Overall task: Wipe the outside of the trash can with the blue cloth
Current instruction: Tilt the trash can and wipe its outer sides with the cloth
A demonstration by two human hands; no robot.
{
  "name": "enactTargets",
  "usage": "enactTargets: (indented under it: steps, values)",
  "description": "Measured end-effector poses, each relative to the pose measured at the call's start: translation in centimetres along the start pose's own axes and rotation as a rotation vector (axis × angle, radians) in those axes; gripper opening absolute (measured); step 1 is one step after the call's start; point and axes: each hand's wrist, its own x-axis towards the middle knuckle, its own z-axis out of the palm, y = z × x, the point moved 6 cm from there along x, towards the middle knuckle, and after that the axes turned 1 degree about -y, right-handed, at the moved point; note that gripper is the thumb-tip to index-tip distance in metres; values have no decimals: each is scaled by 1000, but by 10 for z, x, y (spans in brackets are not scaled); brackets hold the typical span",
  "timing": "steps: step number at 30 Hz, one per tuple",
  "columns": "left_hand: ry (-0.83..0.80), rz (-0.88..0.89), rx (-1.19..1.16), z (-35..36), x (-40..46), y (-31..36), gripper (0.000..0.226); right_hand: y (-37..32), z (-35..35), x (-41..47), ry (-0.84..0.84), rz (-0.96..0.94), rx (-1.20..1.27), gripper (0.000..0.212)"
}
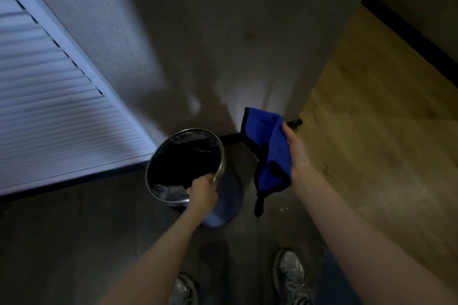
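Note:
A small round metal trash can point(223, 208) with a shiny rim and a dark liner inside stands tilted on the dark floor at the foot of a grey wall. My left hand point(202, 192) grips its near rim, fingers hooked over the edge. My right hand point(296, 153) holds a blue cloth point(272, 153) with black edging in the air to the right of the can, apart from it. The cloth hangs down loosely, one corner dangling near the can's side.
A white louvred door point(57, 111) fills the left. The grey wall point(223, 32) ends in a corner on the right, with a black baseboard point(233, 137) at its foot. Beyond lies lighter wood floor point(371, 143). My two shoes point(290, 277) stand below the can.

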Motion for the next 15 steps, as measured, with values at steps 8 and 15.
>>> enactTargets:
  steps: [8,15]
  values:
    - [49,14,-347,-57,25,-63,14,13,0,31,10,-33,-7,33]
    - [145,-187,-693,-61,49,-105,24,21,-10,56,73,-119,-33,35]
